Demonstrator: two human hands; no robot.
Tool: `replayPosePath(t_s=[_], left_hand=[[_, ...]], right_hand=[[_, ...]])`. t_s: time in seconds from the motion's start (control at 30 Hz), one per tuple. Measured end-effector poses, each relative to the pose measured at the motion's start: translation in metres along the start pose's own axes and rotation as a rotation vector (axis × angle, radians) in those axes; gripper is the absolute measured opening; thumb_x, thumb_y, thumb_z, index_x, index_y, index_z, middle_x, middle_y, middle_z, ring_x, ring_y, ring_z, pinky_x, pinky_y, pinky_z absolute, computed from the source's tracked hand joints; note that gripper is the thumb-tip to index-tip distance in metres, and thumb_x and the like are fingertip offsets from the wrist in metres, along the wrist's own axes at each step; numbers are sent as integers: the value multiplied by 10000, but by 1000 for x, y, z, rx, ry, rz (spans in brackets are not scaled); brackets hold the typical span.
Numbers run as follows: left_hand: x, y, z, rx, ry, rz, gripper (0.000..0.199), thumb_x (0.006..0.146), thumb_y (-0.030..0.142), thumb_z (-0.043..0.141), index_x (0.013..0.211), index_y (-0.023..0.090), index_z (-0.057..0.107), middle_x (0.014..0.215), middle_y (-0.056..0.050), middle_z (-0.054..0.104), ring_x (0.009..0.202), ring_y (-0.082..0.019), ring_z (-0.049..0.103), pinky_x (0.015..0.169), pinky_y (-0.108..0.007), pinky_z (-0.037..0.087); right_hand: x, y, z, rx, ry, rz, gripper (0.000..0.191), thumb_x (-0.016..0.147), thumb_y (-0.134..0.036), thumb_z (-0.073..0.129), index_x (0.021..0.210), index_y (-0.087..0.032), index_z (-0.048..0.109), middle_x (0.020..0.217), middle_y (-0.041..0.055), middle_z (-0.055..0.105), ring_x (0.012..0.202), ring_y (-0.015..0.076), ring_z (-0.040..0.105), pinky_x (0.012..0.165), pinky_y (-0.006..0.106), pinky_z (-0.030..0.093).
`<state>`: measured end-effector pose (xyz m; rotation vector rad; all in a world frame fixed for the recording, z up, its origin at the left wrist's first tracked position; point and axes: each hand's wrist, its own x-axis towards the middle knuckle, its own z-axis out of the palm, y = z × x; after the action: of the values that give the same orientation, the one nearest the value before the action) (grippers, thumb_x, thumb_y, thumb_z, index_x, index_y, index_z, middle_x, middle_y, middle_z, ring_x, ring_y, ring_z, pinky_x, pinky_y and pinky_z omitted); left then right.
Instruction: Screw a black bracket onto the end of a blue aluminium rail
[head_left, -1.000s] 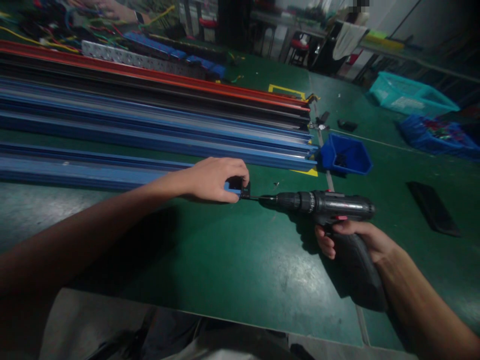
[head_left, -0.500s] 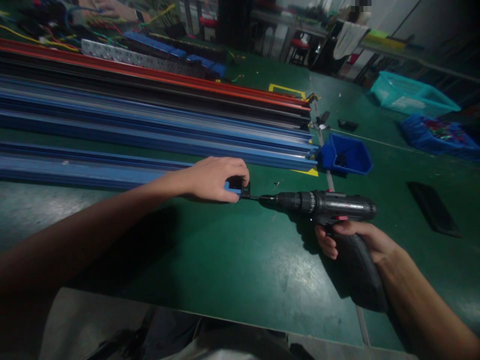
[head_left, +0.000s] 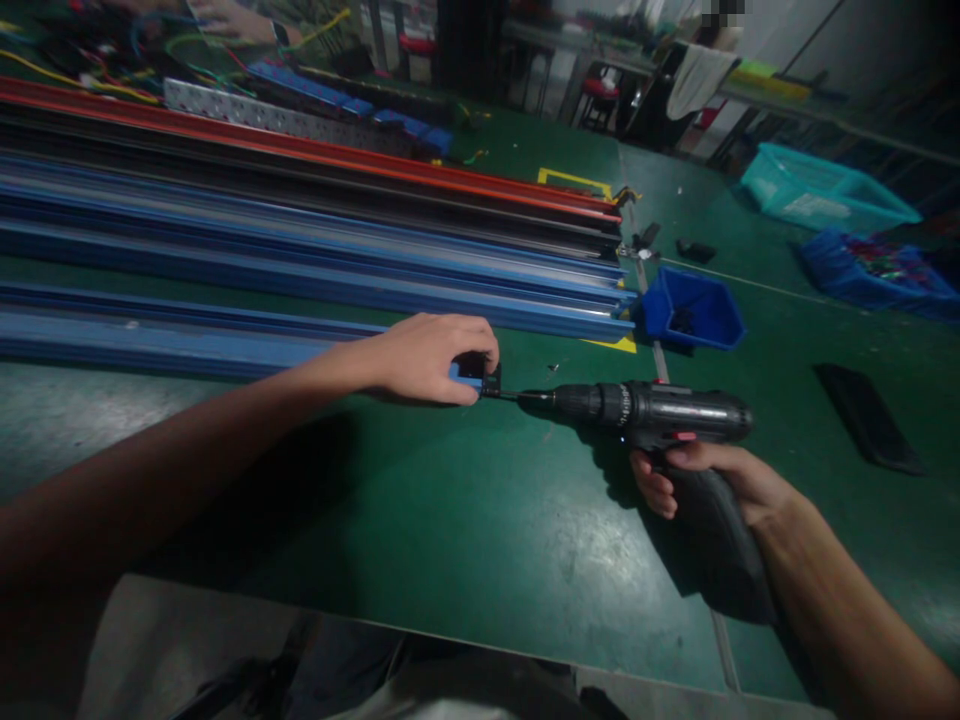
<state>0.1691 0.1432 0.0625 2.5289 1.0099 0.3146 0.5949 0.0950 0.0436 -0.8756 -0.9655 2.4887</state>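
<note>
My left hand (head_left: pixel 427 358) is closed round the right end of the nearest blue rail (head_left: pixel 187 340), thumb in front and fingers over the back. A small black end piece (head_left: pixel 492 381) sits at that rail's end, beside my fingertips. My right hand (head_left: pixel 705 475) grips the handle of a black power drill (head_left: pixel 675 410), which lies level and points left. Its thin bit (head_left: pixel 514 395) reaches the black end piece. My palm hides part of the rail's end.
Behind lie more blue rails (head_left: pixel 375 262) and an orange rail (head_left: pixel 337 153). A blue bin (head_left: pixel 694 308) stands past their ends. At the right are a black flat object (head_left: pixel 868 415), a teal basket (head_left: pixel 825 190) and a blue basket (head_left: pixel 877 270). Another person's hand (head_left: pixel 236 18) shows at the top left.
The other person's hand at the top left has shifted slightly. My hands, the drill and the rail show no visible movement.
</note>
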Motion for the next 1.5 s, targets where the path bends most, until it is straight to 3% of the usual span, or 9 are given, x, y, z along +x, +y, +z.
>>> replayPosePath(t_s=[1.5], left_hand=[[0,0,-1,-22,1,1,254,873,343,736,1113,260,728,1270,-24,706,1133,-218,684,931,-320,461]], right_hand=[[1,-1,-1,-7,-19,16,271,969,-292,777,1093,-58,832,842,103,757,788,212,783,748,297,630]])
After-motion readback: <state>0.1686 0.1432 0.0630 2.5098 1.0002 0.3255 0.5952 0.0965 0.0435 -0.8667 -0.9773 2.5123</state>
